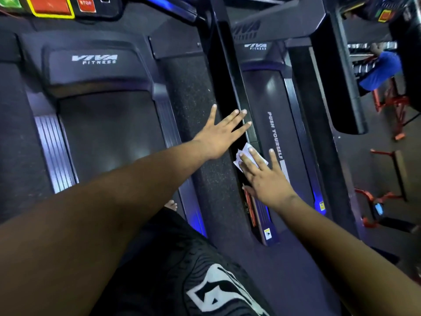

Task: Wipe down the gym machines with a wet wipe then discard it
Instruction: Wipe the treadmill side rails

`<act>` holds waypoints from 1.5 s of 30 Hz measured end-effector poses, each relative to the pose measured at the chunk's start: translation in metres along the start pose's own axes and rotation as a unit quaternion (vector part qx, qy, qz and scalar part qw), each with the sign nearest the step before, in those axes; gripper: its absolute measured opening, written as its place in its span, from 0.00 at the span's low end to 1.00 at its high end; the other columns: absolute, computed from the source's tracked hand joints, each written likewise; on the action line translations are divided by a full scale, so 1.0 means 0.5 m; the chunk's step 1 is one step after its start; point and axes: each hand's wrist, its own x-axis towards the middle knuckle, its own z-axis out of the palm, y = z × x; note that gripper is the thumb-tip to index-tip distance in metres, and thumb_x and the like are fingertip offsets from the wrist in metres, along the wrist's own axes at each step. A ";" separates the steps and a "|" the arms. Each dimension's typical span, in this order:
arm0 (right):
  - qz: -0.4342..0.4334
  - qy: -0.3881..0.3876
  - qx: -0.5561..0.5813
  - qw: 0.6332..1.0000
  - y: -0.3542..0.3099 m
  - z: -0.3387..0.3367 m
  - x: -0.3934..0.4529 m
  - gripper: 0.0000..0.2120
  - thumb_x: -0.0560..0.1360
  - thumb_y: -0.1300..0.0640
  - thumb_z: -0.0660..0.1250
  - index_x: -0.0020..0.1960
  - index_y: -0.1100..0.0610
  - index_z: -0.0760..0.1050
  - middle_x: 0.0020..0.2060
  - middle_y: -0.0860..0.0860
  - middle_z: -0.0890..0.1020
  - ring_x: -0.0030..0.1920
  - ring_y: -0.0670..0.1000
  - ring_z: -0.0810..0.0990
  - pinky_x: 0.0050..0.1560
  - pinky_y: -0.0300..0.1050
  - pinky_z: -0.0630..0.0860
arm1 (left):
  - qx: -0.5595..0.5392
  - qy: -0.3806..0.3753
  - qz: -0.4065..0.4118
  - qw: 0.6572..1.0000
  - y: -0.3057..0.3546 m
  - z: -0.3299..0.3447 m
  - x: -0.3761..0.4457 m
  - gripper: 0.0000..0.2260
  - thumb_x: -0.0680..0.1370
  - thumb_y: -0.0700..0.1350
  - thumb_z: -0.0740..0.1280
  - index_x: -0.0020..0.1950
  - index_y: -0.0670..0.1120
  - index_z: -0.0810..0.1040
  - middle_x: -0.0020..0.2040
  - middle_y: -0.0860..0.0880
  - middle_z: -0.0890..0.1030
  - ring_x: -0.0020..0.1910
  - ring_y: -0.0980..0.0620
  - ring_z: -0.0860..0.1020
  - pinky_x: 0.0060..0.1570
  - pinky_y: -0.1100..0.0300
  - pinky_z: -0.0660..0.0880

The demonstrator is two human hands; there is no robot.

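Note:
A white wet wipe [245, 153] lies on the dark side rail [242, 106] of the right treadmill [273, 92]. My right hand [264, 176] presses flat on the wipe with straight, spread fingers. My left hand [222, 135] reaches in from the left with its fingers stretched out, the fingertips resting on the same rail just above the wipe. The belt beside the rail carries the words "PUSH YOURSELF".
A second treadmill [107, 124] fills the left, with its console buttons [50, 5] at the top. A black floor strip [193, 101] runs between the two machines. At the far right a person in a blue shirt [380, 69] is by red-framed gym equipment [394, 103].

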 end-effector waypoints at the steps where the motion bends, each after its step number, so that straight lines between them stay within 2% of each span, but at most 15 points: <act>1: -0.021 -0.016 -0.011 1.000 -0.013 0.013 -0.017 0.32 0.83 0.44 0.57 0.82 0.56 0.55 0.82 0.56 0.49 0.81 0.61 0.36 0.72 0.79 0.42 | 0.003 -0.005 0.001 1.000 0.001 -0.003 -0.003 0.48 0.75 0.30 0.67 0.83 0.50 0.39 0.83 0.44 0.35 0.82 0.46 0.40 0.72 0.23 0.42; 6: -0.137 -0.048 -0.081 0.986 -0.039 0.057 -0.111 0.25 0.81 0.59 0.59 0.78 0.60 0.64 0.82 0.61 0.50 0.77 0.67 0.29 0.69 0.81 0.40 | -0.010 -0.021 -0.006 1.000 0.029 0.007 -0.038 0.49 0.76 0.31 0.68 0.83 0.50 0.36 0.82 0.44 0.34 0.83 0.46 0.40 0.71 0.22 0.42; 11: -0.135 0.093 -0.059 0.985 -0.017 0.082 -0.107 0.22 0.76 0.57 0.70 0.70 0.57 0.77 0.68 0.54 0.79 0.79 0.59 0.62 0.74 0.73 0.52 | -0.060 -0.052 -0.038 0.996 0.093 0.012 -0.072 0.47 0.79 0.40 0.70 0.83 0.50 0.36 0.83 0.46 0.34 0.83 0.47 0.40 0.72 0.25 0.39; 15: -0.113 0.163 0.019 0.980 -0.012 0.089 -0.111 0.23 0.70 0.58 0.77 0.65 0.55 0.81 0.65 0.52 0.81 0.73 0.55 0.72 0.68 0.65 0.71 | -0.223 -0.104 -0.139 0.959 0.187 0.028 -0.127 0.43 0.81 0.51 0.68 0.83 0.49 0.39 0.84 0.47 0.42 0.83 0.46 0.48 0.77 0.32 0.48; 19: -0.061 0.237 0.154 0.957 -0.033 0.082 -0.114 0.17 0.70 0.58 0.72 0.58 0.51 0.84 0.58 0.51 0.85 0.64 0.55 0.81 0.60 0.53 0.80 | -0.423 -0.121 -0.224 0.870 0.305 0.066 -0.183 0.29 0.84 0.54 0.64 0.80 0.41 0.63 0.76 0.39 0.69 0.74 0.40 0.69 0.71 0.51 0.68; 21: 0.003 0.253 0.308 0.917 -0.053 0.054 -0.105 0.14 0.73 0.53 0.65 0.55 0.50 0.84 0.55 0.51 0.85 0.57 0.54 0.84 0.56 0.48 0.81 | -0.556 -0.085 -0.259 0.785 0.339 0.066 -0.188 0.21 0.86 0.52 0.60 0.73 0.39 0.73 0.65 0.43 0.78 0.64 0.46 0.77 0.61 0.56 0.73; 24: 0.095 0.294 0.485 0.818 -0.110 0.007 -0.121 0.16 0.75 0.52 0.61 0.56 0.51 0.84 0.54 0.49 0.86 0.54 0.50 0.83 0.54 0.42 0.78 | -0.694 -0.005 -0.312 0.649 0.375 0.045 -0.230 0.17 0.86 0.53 0.56 0.63 0.46 0.79 0.52 0.51 0.80 0.42 0.59 0.77 0.41 0.63 0.73; 25: 0.113 0.315 0.505 0.796 -0.128 -0.006 -0.120 0.15 0.76 0.56 0.63 0.57 0.52 0.84 0.54 0.49 0.86 0.53 0.50 0.83 0.53 0.41 0.77 | -0.717 0.018 -0.324 0.617 0.371 0.036 -0.245 0.14 0.86 0.55 0.56 0.57 0.50 0.79 0.48 0.54 0.81 0.39 0.60 0.76 0.40 0.62 0.71; 28: 0.136 0.320 0.596 0.724 -0.185 -0.053 -0.111 0.15 0.76 0.64 0.70 0.62 0.53 0.82 0.54 0.48 0.86 0.52 0.48 0.83 0.54 0.40 0.77 | -0.739 0.099 -0.350 0.567 0.335 0.020 -0.312 0.10 0.84 0.56 0.61 0.54 0.53 0.79 0.47 0.56 0.81 0.43 0.57 0.76 0.43 0.58 0.69; 30: 0.134 0.299 0.665 0.671 -0.225 -0.090 -0.093 0.15 0.76 0.64 0.71 0.62 0.53 0.82 0.53 0.44 0.85 0.53 0.42 0.82 0.57 0.38 0.78 | -0.720 0.146 -0.363 0.573 0.300 0.005 -0.368 0.08 0.84 0.51 0.64 0.57 0.50 0.81 0.49 0.53 0.83 0.48 0.56 0.78 0.47 0.57 0.71; 34: 0.059 0.297 0.700 0.647 -0.309 -0.173 -0.047 0.15 0.76 0.64 0.72 0.60 0.52 0.82 0.55 0.44 0.84 0.55 0.39 0.81 0.58 0.37 0.76 | -0.681 0.222 -0.383 0.583 0.234 -0.019 -0.482 0.03 0.82 0.43 0.69 0.48 0.50 0.81 0.45 0.51 0.84 0.45 0.54 0.80 0.45 0.60 0.72; 38: 0.028 0.198 0.790 0.579 -0.384 -0.254 0.013 0.21 0.77 0.59 0.73 0.69 0.53 0.75 0.62 0.46 0.78 0.55 0.42 0.81 0.55 0.33 0.76 | -0.644 0.272 -0.393 0.597 0.166 -0.036 -0.601 0.03 0.81 0.39 0.69 0.54 0.43 0.81 0.45 0.47 0.83 0.40 0.56 0.80 0.38 0.69 0.75; 40: 0.024 0.124 0.830 0.543 -0.421 -0.308 0.041 0.18 0.80 0.56 0.70 0.69 0.53 0.74 0.58 0.49 0.80 0.51 0.46 0.82 0.49 0.36 0.78 | -0.622 0.288 -0.397 0.611 0.126 -0.039 -0.662 0.05 0.81 0.38 0.69 0.56 0.41 0.81 0.45 0.47 0.83 0.40 0.57 0.80 0.41 0.66 0.76; 43: -0.035 0.046 0.840 0.539 -0.482 -0.385 0.065 0.06 0.82 0.56 0.67 0.55 0.52 0.82 0.48 0.52 0.86 0.45 0.47 0.82 0.44 0.44 0.78 | -0.602 0.306 -0.399 0.620 0.073 -0.036 -0.748 0.04 0.81 0.38 0.70 0.53 0.46 0.81 0.50 0.44 0.84 0.48 0.51 0.81 0.53 0.52 0.78; 45: -0.051 0.029 0.853 0.519 -0.530 -0.432 0.080 0.05 0.81 0.60 0.68 0.51 0.55 0.83 0.42 0.50 0.86 0.42 0.47 0.82 0.44 0.44 0.79 | -0.579 0.312 -0.409 0.633 0.040 -0.030 -0.805 0.04 0.80 0.39 0.70 0.52 0.47 0.81 0.51 0.43 0.84 0.49 0.50 0.81 0.56 0.50 0.78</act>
